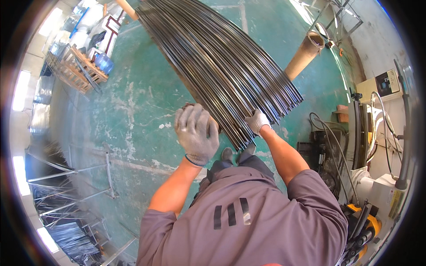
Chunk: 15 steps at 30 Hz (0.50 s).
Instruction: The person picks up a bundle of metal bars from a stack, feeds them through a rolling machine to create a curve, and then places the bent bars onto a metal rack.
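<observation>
From where I operate, the right fingers (251, 120) lie against the metal rods near their close ends, and I cannot tell whether they are closed round any of them. The right hand (257, 121) wears a pale glove. The left fingers (192, 119) are stretched out, side by side, their backs to my camera; something brown shows behind them, and I cannot tell whether they hold it. The left hand (198, 135), in a grey glove with a dark cuff, is just beside the left edge of the rods. I see the long, dark metal rods (217, 62) fanned side by side in a broad layer, running from between the hands toward the upper left. A brown tube (304, 57) sticks out past their right side. Below the hands I have the wearer's grey shirt (248, 217) and two shoes (227, 154) on the worn green floor (120, 133). Farther left are metal frames (73, 170), a wooden crate (76, 66) and a blue bottle (104, 64); on the right, dark equipment with hoses (326, 146)
</observation>
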Available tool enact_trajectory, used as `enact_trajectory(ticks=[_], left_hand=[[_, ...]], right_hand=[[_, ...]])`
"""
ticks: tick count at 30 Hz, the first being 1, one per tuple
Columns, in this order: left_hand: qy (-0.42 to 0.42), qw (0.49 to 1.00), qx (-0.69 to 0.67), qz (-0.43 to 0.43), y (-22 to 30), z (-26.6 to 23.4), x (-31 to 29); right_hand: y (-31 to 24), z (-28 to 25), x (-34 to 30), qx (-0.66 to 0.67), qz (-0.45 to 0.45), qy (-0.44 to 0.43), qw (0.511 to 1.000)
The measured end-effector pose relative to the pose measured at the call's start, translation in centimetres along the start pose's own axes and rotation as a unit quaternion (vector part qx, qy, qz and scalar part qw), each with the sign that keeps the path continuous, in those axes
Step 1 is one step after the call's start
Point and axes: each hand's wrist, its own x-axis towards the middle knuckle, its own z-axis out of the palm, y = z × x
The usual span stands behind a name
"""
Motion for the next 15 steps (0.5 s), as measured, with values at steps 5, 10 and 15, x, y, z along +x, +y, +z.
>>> enact_trajectory(ticks=[5,10,15], left_hand=[[-0.089,0.974,-0.209,0.003,5.6,1.6,-4.6],[-0.296,0.763,-0.434,-0.377,4.2,11.3,-12.5],[-0.225,0.423,-0.599,-0.642,-1.9,19.9,-12.4]], right_hand=[[-1.1,-6.8,-6.2,-0.087,0.028,-0.035,0.995],[6.2,-9.4,-20.3,-0.106,0.114,0.034,0.987],[16.0,-7.9,-42.0,-0.196,0.269,0.106,0.937]])
